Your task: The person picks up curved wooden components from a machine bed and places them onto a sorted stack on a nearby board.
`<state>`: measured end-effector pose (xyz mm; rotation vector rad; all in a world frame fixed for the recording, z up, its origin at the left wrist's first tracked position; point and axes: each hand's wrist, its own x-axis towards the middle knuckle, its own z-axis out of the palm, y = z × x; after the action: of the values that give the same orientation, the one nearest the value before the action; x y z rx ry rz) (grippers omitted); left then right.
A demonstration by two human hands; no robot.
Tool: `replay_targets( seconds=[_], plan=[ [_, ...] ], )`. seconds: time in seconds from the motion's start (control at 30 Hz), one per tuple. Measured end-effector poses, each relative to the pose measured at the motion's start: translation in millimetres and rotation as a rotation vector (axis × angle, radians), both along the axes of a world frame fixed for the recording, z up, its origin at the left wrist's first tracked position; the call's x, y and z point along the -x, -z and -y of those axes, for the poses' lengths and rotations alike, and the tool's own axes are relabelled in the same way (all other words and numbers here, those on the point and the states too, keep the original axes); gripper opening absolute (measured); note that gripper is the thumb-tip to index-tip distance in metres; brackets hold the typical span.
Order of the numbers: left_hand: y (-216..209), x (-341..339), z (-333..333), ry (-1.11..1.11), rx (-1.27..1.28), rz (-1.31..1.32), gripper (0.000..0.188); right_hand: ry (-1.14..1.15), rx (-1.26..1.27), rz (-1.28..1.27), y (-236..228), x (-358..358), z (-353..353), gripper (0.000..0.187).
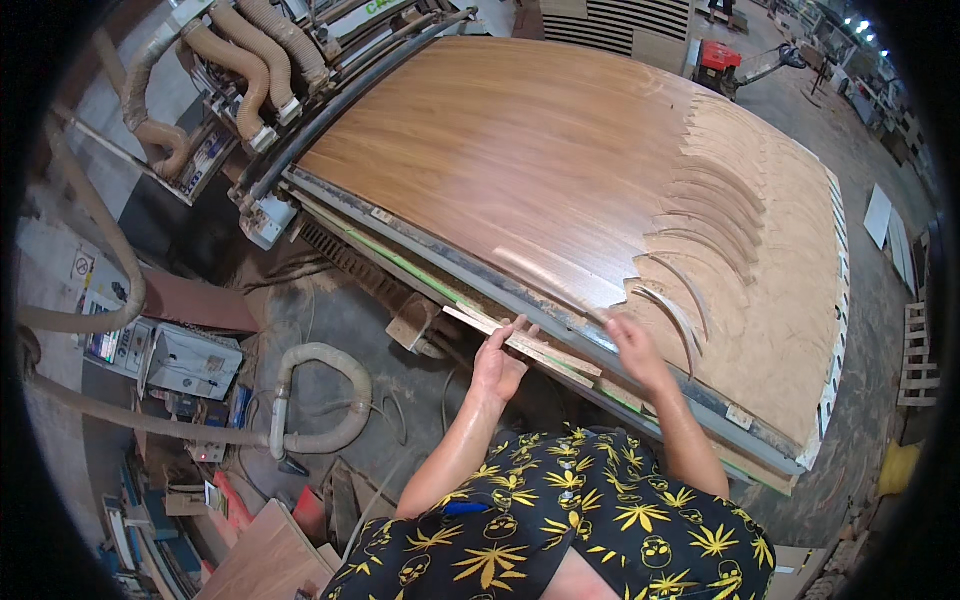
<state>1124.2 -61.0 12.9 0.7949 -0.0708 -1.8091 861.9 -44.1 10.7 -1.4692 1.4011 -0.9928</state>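
Observation:
My left hand [500,365] is closed around a few narrow board strips [555,355] with pale edges, just off the near side of the machine table. At the table's edge, my right hand [638,352] grips the end of another thin brown strip [545,278], smeared by motion over the panel. Beneath it lies a large wood-grain panel [500,130], its right part thick with sawdust [775,300]. Several curved slivers of offcut [680,315] rest in rows along the cut boundary, the closest ones just beyond my right hand.
The machine's dark gantry rail [350,100] crosses the panel's left end, with ribbed dust hoses [240,80] above. A looped hose [365,400] lies on the floor at left, near a grey control box [195,360]. A red pallet truck [718,58] stands far right.

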Motion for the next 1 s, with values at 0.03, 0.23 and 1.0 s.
replay_targets(
  seconds=[0.03, 0.23, 1.0],
  plan=[
    [-1.7, 1.4, 2.1, -0.007, 0.001, -0.016, 0.034, -0.039, -0.009, -0.072, 8.0, -8.6, 1.1, 0.04],
    [10.1, -13.9, 12.4, 0.137, 0.113, -0.111, 0.044, -0.205, 0.145, -0.131, -14.1, -50.2, -5.3, 0.036],
    [2.9, -42.1, -13.5, -0.173, -0.063, 0.105, 0.046, 0.678, -0.253, -0.956, 63.8, 309.0, 90.5, 0.033]
  ],
)
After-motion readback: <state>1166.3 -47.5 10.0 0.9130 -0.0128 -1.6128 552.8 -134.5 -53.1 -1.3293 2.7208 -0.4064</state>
